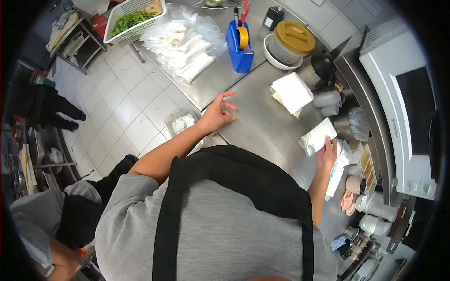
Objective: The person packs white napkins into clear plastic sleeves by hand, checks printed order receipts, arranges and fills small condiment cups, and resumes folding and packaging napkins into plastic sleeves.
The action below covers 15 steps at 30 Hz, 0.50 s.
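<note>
My left hand [219, 112] hovers over the near left edge of the steel table [253, 112], fingers apart and holding nothing. In my right hand [328, 152] is a flat white packet [318, 136] with a clear plastic end, gripped at its right side. Beyond it lies a stack of white sheets [291, 92]. A white plastic bag [338, 171] rests beside my right wrist. At the far left of the table, many white packets [187, 51] are heaped on clear plastic. Next to that heap stands a blue tape dispenser [240, 51] with orange tape.
A basket of green vegetables [133, 21] stands far left. At the back is a tub with a yellow lid [294, 40]. A white appliance [398, 103] stands right. A clear container [182, 122] sits below the left table edge. Another person's arm [63, 260] shows lower left.
</note>
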Available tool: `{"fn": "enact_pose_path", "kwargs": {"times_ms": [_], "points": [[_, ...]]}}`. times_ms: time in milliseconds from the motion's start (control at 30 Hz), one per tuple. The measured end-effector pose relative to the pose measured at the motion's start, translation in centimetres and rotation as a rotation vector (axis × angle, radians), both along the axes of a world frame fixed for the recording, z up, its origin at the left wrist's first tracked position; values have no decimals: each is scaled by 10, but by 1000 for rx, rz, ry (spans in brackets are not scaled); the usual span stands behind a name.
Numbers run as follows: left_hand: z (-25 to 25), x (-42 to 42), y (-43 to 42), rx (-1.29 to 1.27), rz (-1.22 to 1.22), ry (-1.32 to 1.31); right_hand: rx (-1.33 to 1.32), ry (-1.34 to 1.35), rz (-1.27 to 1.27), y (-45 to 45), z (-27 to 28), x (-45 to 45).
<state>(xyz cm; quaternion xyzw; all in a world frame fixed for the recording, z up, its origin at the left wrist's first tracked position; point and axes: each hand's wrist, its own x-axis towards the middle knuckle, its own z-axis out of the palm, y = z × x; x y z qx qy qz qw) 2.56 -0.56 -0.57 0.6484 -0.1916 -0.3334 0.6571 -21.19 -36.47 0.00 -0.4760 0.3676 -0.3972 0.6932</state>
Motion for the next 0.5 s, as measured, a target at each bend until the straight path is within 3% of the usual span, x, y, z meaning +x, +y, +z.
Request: {"fn": "enact_pose_path", "kwargs": {"times_ms": [33, 133, 267, 333, 400, 500], "points": [[-1, 7, 2, -2, 38, -38, 7, 204, -10, -1, 0, -5], [-1, 39, 5, 46, 190, -256, -526, 751, -199, -15, -43, -18], [19, 124, 21, 290, 543, -807, -1155, 784, -239, 34, -29, -4], [21, 190, 42, 334, 651, -1145, -1261, 707, -166, 66, -14, 13], [35, 231, 60, 492, 736, -1243, -1315, 642, -69, 89, -13, 26], [39, 278, 67, 704, 1212, -976, -1244, 505, 113, 116, -19, 46]]}}
